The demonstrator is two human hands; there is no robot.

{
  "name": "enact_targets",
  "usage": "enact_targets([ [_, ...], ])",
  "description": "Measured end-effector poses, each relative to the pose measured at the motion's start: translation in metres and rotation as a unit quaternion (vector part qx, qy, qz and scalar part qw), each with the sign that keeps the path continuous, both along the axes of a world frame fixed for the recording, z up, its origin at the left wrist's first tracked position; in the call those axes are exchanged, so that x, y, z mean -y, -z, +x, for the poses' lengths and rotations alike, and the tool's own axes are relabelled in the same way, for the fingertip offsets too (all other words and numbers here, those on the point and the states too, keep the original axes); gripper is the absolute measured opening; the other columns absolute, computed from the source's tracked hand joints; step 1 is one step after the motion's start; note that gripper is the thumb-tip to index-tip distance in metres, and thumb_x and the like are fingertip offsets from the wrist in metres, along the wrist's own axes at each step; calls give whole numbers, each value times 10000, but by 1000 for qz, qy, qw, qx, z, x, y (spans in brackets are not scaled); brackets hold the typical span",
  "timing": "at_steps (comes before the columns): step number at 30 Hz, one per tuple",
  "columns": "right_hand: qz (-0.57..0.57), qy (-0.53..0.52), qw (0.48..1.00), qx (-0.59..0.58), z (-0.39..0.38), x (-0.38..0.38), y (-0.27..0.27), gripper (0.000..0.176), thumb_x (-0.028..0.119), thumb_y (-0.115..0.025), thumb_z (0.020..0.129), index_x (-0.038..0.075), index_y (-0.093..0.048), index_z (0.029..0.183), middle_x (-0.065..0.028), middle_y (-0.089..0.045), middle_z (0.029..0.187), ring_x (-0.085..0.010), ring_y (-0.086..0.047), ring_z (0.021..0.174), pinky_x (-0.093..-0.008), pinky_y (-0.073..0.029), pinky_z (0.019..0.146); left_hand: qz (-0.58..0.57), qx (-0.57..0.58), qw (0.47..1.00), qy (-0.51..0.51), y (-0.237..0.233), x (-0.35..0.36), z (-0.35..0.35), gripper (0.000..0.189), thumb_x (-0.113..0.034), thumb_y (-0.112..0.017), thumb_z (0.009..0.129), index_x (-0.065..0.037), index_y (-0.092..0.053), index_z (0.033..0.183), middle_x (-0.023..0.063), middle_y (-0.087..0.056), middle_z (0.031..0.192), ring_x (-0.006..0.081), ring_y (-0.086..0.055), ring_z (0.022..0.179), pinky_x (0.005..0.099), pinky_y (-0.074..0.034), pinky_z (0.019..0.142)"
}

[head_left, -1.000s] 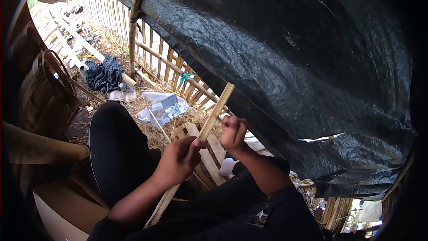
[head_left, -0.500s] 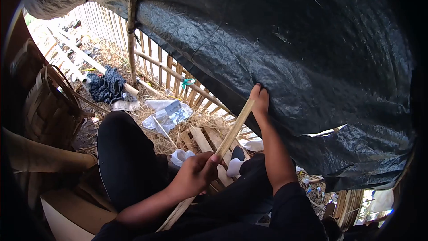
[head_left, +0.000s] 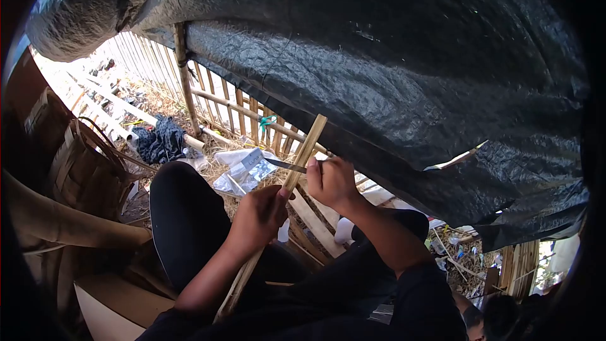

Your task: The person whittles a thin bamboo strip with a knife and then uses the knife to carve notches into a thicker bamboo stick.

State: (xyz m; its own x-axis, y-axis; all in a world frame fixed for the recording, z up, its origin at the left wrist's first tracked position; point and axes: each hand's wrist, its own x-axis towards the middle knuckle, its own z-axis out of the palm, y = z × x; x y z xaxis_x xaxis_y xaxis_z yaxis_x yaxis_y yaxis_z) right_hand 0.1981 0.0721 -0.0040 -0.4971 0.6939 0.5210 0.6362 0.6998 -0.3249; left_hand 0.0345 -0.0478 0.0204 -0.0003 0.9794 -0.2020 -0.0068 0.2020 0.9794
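Note:
My left hand [head_left: 257,216] is wrapped around a long, pale bamboo strip [head_left: 307,145], which slants from my lap up to the right. My right hand [head_left: 333,181] grips a knife [head_left: 284,164], its handle hidden in the fist. The dark blade points left and crosses the strip a little above my left thumb. The strip's free end rises past both hands, in front of the black plastic sheet. Below the hands, between my bent legs, lie several wooden slats [head_left: 315,224].
A black tarp [head_left: 379,88] hangs ahead and to the right. Behind it runs a bamboo fence [head_left: 230,104]. A woven basket [head_left: 88,170] and a thick bamboo pole [head_left: 76,221] are at my left. Dark cloth [head_left: 161,142] and plastic packaging [head_left: 252,167] lie on the straw-strewn ground.
My right hand has come down from the strip's upper end to beside my left hand, and the knife blade now shows. The strip stands steeper, and the view has shifted slightly.

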Motion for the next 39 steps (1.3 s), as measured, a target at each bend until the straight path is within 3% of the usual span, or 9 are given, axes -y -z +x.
enact_targets([
  [9, 61, -23, 995, -78, -3, -40, 16, 345, 199, -504, 825, 31, -601, 539, -195, -579, 538, -369, -597, 481, -447, -508, 504, 103, -119, 987, -47, 3, 7, 4, 328, -240, -493, 997, 43, -629, 902, 35, -466, 494, 100, -474, 404, 300, -376, 411],
  [13, -10, 283, 959, -18, 13, -92, -5, 494, 331, -428, 890, -9, -636, 597, -250, -630, 661, -437, -635, 627, -526, -519, 627, 20, -36, 999, -5, -40, 42, 17, 463, -378, -442, 1014, 35, -610, 887, 0, -452, 517, 69, -471, 401, 244, -372, 384],
  [19, -100, 298, 941, -125, 21, -94, 3, 574, 394, -374, 915, -30, -648, 642, -278, -629, 698, -465, -634, 740, -507, -507, 696, 56, -59, 997, -7, -40, 50, 20, 465, -377, -426, 1020, 43, -603, 931, -9, -452, 524, 53, -443, 398, 222, -363, 383],
  [25, -101, 47, 942, -317, 10, -32, -35, 495, 283, -409, 937, 5, -544, 551, -202, -527, 517, -386, -593, 543, -454, -430, 523, 70, -65, 993, -65, -51, 59, 11, 389, -290, -439, 1027, 47, -604, 927, -18, -434, 512, 40, -387, 386, 212, -324, 377],
  [27, 25, -76, 969, -232, 7, -10, -33, 438, 248, -415, 933, 25, -504, 565, -138, -515, 505, -298, -586, 491, -356, -413, 494, 72, -98, 989, -88, -54, 60, 11, 356, -260, -451, 1022, 46, -604, 923, -18, -439, 518, 40, -393, 392, 219, -323, 383],
  [29, 49, -73, 989, -118, -2, 18, -39, 408, 203, -447, 903, 50, -579, 548, -138, -559, 504, -341, -589, 470, -401, -444, 475, 106, -138, 982, -76, -39, 56, 12, 340, -246, -454, 1020, 44, -606, 926, -17, -443, 524, 40, -397, 398, 224, -325, 388],
  [33, 82, -85, 984, -136, -24, 19, -26, 411, 215, -497, 869, 74, -576, 491, -160, -531, 470, -350, -570, 436, -435, -477, 463, 125, -151, 978, -72, -33, 60, 9, 319, -226, -460, 1015, 41, -610, 925, -16, -457, 538, 40, -407, 416, 235, -334, 400],
  [37, 128, 54, 977, -164, -24, -31, -9, 414, 223, -481, 852, 31, -593, 503, -203, -569, 519, -402, -578, 460, -477, -489, 481, 128, -160, 975, -82, -31, 63, 6, 366, -282, -455, 1019, 36, -601, 915, -15, -451, 531, 45, -413, 415, 237, -335, 388],
  [39, -1, 221, 974, -56, -14, -58, -20, 477, 336, -426, 869, -5, -647, 620, -255, -626, 670, -429, -636, 633, -515, -516, 622, 97, -109, 987, -69, -47, 67, 7, 377, -299, -448, 1020, 32, -596, 917, -13, -451, 528, 47, -416, 410, 234, -337, 384],
])
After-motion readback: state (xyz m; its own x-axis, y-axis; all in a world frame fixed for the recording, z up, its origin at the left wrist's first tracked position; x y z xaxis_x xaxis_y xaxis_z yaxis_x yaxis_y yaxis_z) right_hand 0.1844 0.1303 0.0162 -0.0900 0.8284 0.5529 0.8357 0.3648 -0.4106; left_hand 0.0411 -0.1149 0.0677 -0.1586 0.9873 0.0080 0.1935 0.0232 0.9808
